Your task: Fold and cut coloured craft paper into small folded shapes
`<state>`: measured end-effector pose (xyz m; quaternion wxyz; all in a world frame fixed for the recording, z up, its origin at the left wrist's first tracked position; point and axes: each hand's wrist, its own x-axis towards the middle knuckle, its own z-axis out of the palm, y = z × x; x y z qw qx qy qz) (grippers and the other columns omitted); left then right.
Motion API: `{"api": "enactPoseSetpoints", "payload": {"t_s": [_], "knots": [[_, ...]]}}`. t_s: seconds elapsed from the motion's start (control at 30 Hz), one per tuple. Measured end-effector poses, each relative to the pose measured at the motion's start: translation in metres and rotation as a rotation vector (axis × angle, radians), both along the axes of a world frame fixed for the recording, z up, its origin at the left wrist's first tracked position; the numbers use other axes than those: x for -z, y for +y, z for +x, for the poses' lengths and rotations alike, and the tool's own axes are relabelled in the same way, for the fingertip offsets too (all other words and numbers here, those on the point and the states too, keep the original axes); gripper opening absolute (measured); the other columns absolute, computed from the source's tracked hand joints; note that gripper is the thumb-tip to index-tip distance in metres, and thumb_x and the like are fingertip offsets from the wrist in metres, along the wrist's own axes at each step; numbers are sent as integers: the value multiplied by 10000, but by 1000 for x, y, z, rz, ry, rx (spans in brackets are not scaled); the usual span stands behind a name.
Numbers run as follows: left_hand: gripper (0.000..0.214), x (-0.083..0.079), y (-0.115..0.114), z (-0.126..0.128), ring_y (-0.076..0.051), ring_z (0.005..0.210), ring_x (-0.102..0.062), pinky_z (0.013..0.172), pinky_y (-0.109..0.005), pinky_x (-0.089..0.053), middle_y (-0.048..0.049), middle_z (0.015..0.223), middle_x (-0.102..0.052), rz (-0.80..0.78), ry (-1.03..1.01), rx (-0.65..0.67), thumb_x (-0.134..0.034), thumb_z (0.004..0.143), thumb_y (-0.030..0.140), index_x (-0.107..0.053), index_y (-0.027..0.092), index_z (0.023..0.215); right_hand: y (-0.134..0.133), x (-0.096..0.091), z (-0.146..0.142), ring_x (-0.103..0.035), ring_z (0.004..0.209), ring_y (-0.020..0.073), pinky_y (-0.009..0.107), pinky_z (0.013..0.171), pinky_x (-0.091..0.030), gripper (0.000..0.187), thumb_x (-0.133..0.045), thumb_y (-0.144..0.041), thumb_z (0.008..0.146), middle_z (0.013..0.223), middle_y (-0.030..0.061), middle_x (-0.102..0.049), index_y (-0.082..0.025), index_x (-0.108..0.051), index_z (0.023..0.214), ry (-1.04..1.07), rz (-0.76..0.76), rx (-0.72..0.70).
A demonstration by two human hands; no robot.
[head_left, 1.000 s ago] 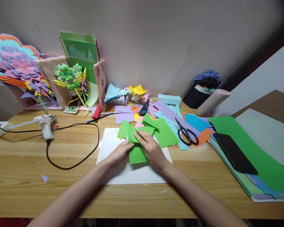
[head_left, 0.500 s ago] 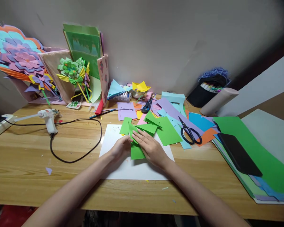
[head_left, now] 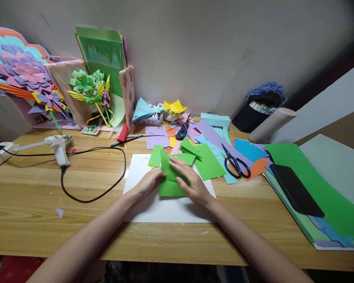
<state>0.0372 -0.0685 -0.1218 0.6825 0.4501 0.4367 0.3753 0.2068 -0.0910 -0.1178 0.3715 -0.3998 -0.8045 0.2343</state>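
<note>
A green sheet of folded paper [head_left: 168, 189] lies over the white sheet [head_left: 141, 212] in front of me. My left hand [head_left: 150, 181] pinches its left edge between thumb and fingers. On its right part rests my right hand [head_left: 191, 182], fingers stretched out and slightly apart, thumb toward the lower edge. Just behind, other green pieces overlap: a small rectangle [head_left: 155, 155], a folded strip [head_left: 189, 147] and a larger square [head_left: 211, 163]. Parts of the folded paper are hidden under my right fingers.
Black-handled scissors [head_left: 236, 164] lie on paper scraps at right. A dark phone [head_left: 296, 190] rests on stacked coloured paper [head_left: 336, 196]. A glue gun [head_left: 60, 151] with a looping cord stands left. Behind are a box cutter [head_left: 183, 130], a marker holder [head_left: 250, 114] and paper flowers [head_left: 87, 84].
My right hand has slid a little right and lower across the green paper, its fingers spreading more. More of the paper's surface shows. My left hand keeps its pinch.
</note>
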Motion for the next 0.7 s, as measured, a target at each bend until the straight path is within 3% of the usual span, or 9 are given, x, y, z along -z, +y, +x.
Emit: {"api": "enactPoseSetpoints", "payload": {"t_s": [0.13, 0.23, 0.37, 0.5, 0.7], "knots": [[124, -4, -2, -3, -149, 633, -498, 576, -257, -394, -5, 626, -548, -4, 129, 136, -475, 656, 241, -543, 138, 670, 4, 2, 5, -582, 839, 175, 310, 729, -485, 291, -534, -372, 786, 967, 69, -598, -187, -576, 1007, 260, -358, 194], [151, -4, -2, -2, -149, 635, -495, 562, -246, -387, 3, 629, -556, 90, 202, 170, -491, 687, 281, -558, 146, 695, 9, 6, 9, -544, 638, 134, 266, 585, -447, 258, -600, -411, 717, 720, 19, -577, -159, -580, 768, 346, -592, 202], [227, 5, -1, 2, -155, 616, -504, 529, -235, -371, -11, 616, -571, 219, 264, 92, -536, 714, 363, -578, 140, 731, 12, 9, 9, -515, 599, 116, 244, 548, -418, 309, -644, -439, 651, 686, 1, -547, -156, -550, 732, 512, -777, 250], [268, 14, 0, 2, -136, 565, -484, 490, -219, -340, -7, 582, -557, 299, 336, 28, -529, 734, 395, -582, 135, 700, 12, 11, 7, -489, 582, 105, 228, 519, -393, 326, -633, -457, 656, 675, -11, -522, -155, -538, 734, 499, -825, 259], [287, 14, 3, 0, -100, 527, -392, 484, -210, -294, 29, 540, -446, 392, 429, 62, -450, 789, 367, -492, 150, 606, 8, 14, 5, -492, 654, 127, 240, 564, -379, 300, -521, -443, 772, 719, 10, -543, -149, -576, 788, 327, -700, 82]]}}
